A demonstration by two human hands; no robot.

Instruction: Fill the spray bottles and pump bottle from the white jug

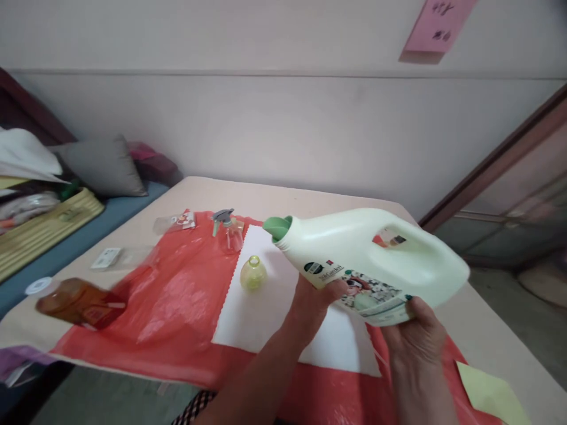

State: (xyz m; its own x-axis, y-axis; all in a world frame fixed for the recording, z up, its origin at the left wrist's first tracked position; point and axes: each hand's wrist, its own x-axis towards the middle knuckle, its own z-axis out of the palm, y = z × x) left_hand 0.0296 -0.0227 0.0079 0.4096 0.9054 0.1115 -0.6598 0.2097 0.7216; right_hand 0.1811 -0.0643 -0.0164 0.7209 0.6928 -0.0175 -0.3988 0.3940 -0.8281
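A large pale green detergent jug point(354, 236) is tilted nearly onto its side above the table, its green spout point(278, 226) pointing left. Under its neck end, my left hand point(319, 295) is closed on the lower side, thumb across the label. My right hand point(414, 333) grips the jug's base end from below. Left of the spout and lower, a small yellow-green bottle point(253, 274) with an open neck stands on a white cloth point(239, 319). No liquid shows leaving the spout.
A clear spray bottle point(231, 233) with a grey trigger head stands behind on a red plastic sheet point(177, 307). An amber bottle point(80, 302) with a white cap lies at the left. Clear packages point(121, 258) lie near it. A yellow paper point(491, 392) is at lower right.
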